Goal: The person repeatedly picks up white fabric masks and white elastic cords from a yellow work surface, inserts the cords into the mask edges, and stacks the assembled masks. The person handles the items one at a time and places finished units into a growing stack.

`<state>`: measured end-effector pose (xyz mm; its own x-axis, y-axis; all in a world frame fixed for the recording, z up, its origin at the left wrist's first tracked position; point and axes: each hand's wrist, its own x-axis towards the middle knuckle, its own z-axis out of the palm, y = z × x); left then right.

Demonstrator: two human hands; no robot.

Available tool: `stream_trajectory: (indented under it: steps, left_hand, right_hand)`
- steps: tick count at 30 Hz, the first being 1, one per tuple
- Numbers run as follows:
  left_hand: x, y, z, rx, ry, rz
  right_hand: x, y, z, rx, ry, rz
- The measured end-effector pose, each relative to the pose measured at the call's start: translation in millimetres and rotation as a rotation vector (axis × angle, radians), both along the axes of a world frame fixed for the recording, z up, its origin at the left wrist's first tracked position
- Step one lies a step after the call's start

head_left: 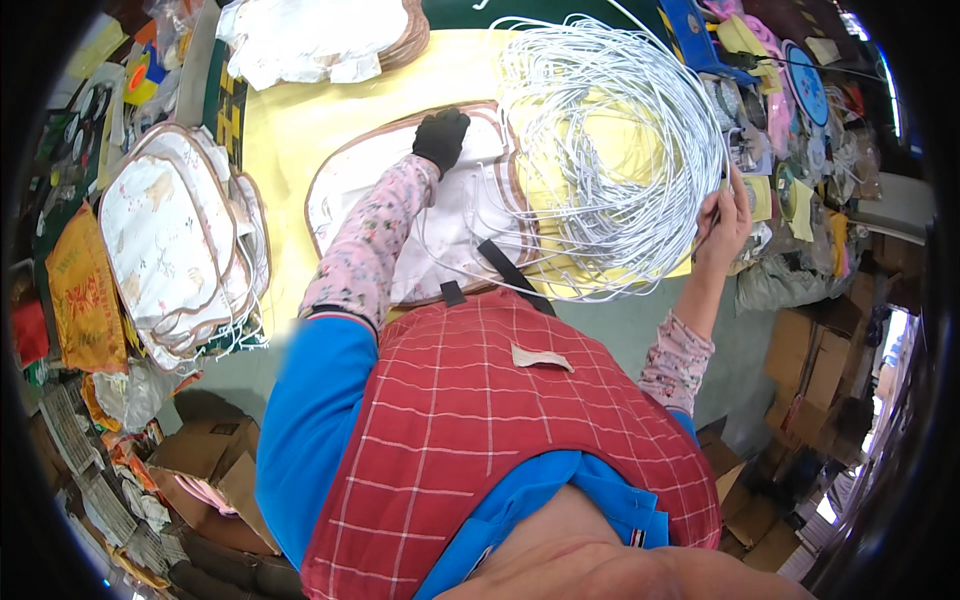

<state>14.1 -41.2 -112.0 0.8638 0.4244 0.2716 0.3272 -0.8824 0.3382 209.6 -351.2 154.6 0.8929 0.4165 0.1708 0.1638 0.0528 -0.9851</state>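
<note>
A stack of white padded fabric pieces (375, 185) with brown bound edges lies on the yellow-covered table in front of me. My left hand (441, 139), in a black glove, rests at the far edge of the stack with its fingers curled; what is under them is hidden. To the right lies a big loose coil of white cords (640, 150), some of whose ends reach over the fabric. My bare right hand (725, 218) is at the coil's right edge, fingers bent together. A small dark thing shows by the fingers, too unclear to name.
More bound fabric pieces (165, 230) with white cord ends are piled at the left, and another stack (310, 40) lies at the far side. Cluttered small goods and a blue bin (700, 40) line the right. Cardboard boxes (215, 460) stand on the floor.
</note>
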Motion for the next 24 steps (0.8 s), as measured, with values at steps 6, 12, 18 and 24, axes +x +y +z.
stream_trajectory:
  steps: [6, 12, 18, 24]
  left_hand:
    - [20, 43, 4, -0.261, -0.012, 0.01]
    - [-22, 58, 168, -0.851, -0.565, -0.064]
    - [-90, 44, 275, -0.573, -0.728, 0.03]
    - [-141, -2, 320, 0.012, -0.763, 0.077]
  right_hand:
    - [-40, -15, 39, 0.096, 0.014, 0.169]
    - [-34, -45, 53, 0.2, 0.008, 0.345]
    - [-54, -30, 78, 0.236, 0.061, 0.335]
    - [-24, -39, 57, 0.406, 0.071, 0.617]
